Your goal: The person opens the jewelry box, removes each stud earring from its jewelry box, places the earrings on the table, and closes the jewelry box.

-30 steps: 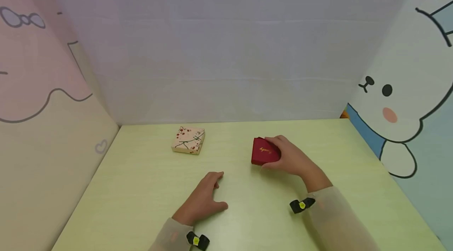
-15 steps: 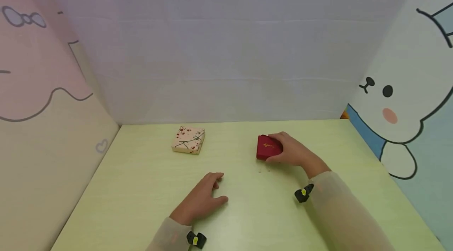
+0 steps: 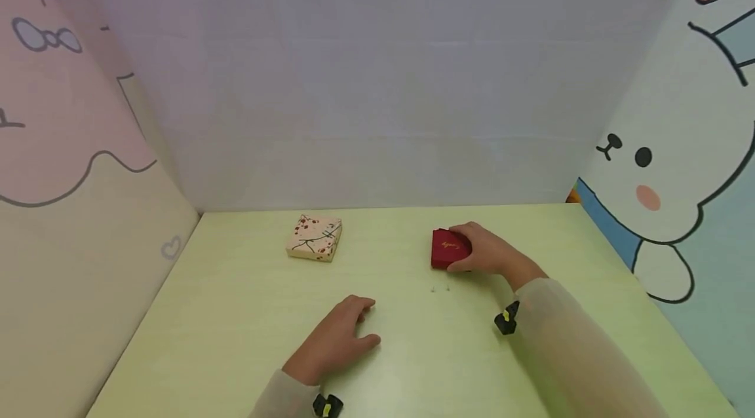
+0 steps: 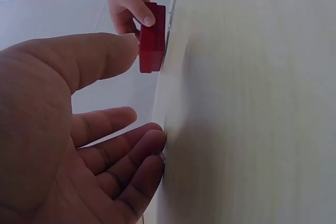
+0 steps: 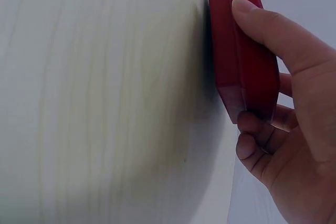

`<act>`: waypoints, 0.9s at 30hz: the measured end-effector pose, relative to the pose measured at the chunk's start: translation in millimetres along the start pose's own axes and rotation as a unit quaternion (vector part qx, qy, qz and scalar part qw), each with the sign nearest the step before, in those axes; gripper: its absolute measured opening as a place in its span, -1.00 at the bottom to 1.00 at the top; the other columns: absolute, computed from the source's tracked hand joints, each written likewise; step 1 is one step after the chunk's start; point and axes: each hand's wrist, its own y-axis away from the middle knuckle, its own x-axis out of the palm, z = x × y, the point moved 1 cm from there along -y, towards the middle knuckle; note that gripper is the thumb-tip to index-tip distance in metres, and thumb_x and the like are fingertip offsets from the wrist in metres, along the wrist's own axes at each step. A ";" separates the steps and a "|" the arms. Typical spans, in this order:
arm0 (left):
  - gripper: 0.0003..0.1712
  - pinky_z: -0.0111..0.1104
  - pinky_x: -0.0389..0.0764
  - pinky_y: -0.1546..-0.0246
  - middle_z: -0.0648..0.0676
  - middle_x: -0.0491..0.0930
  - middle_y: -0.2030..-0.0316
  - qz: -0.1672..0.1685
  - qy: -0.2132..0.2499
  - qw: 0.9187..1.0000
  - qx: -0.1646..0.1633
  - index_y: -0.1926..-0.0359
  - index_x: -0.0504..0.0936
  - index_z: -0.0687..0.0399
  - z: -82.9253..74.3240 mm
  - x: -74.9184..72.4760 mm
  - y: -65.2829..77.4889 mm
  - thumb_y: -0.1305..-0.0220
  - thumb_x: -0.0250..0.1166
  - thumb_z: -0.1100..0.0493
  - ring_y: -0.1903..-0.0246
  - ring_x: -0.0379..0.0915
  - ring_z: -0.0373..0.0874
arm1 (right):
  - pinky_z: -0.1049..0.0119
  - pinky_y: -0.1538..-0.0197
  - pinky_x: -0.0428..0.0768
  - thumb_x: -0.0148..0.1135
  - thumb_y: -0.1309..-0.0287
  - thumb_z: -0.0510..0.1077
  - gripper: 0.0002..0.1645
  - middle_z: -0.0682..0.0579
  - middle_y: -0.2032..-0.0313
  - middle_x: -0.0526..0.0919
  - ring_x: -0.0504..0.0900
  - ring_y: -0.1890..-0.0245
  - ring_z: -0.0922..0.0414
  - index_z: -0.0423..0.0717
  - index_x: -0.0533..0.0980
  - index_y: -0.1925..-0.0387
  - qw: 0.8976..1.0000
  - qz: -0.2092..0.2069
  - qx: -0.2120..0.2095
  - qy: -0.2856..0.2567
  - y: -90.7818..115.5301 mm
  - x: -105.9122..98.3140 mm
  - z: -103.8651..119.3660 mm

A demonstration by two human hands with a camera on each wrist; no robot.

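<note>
Holding the red box (image 3: 448, 250), the right hand (image 3: 486, 251) has carried it slightly to the right and farther from the person than a second ago. Two tiny pieces (image 3: 447, 288) now show on the table (image 3: 236, 326) just on the near side of the box; in the earliest frame they could not be made out. The left hand (image 3: 335, 338) and the patterned box (image 3: 314, 238) have kept nearly the same places.

There are two boxes, one red and one patterned, well apart near the far edge of the table, the red one to the right. Two hands are in view, each with a pale sleeve (image 3: 578, 346) and a black device (image 3: 506, 318) at the wrist.

The right arm reaches forward and inward, thumb on the red box's near side and fingers round its far side, a firm hold; whether the box touches the table I cannot tell. The left hand hovers low over the table, thumb spread well away from loosely bent fingers, holding nothing
</note>
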 end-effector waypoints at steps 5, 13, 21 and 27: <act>-0.35 -0.14 0.50 -0.02 -0.09 0.47 0.08 -0.003 -0.013 1.000 0.011 -0.31 0.51 0.14 -2.3 -1.1 1.1 -0.30 0.43 -0.02 0.08 0.40 -0.19 | -0.05 -0.09 0.55 0.62 0.02 0.20 0.13 -0.11 -0.26 0.43 0.45 -0.14 -0.08 -0.08 0.30 -0.48 1.000 0.002 -0.003 0.009 -0.4 1.4 -2.6; -0.35 -0.14 0.51 -0.01 -0.10 0.47 0.08 0.004 -0.020 1.000 0.005 -0.31 0.51 0.13 -3.8 -1.3 0.9 -0.30 0.43 -0.04 0.09 0.40 -0.20 | -0.06 -0.11 0.53 0.64 0.05 0.19 0.14 -0.10 -0.26 0.43 0.45 -0.15 -0.07 -0.06 0.30 -0.48 1.000 0.005 -0.009 0.014 -2.6 -0.1 -3.3; -0.35 -0.17 0.51 -0.02 -0.12 0.48 0.05 0.004 -0.033 0.999 0.018 -0.32 0.51 0.09 -4.6 4.7 -6.4 -0.31 0.41 -0.07 0.08 0.41 -0.24 | -0.05 -0.12 0.53 0.64 0.04 0.17 0.12 -0.10 -0.27 0.43 0.43 -0.16 -0.08 -0.07 0.30 -0.48 1.000 0.005 -0.002 0.008 -3.1 0.4 -8.3; -0.35 -0.17 0.52 -0.05 -0.11 0.50 0.03 -0.001 -0.032 0.999 0.016 -0.31 0.52 0.09 -6.1 5.7 -9.6 -0.30 0.42 -0.06 0.06 0.43 -0.23 | -0.08 -0.16 0.51 0.66 0.08 0.18 0.17 -0.10 -0.30 0.41 0.43 -0.18 -0.08 -0.05 0.29 -0.50 1.000 0.013 -0.004 0.014 -2.8 -1.2 -5.6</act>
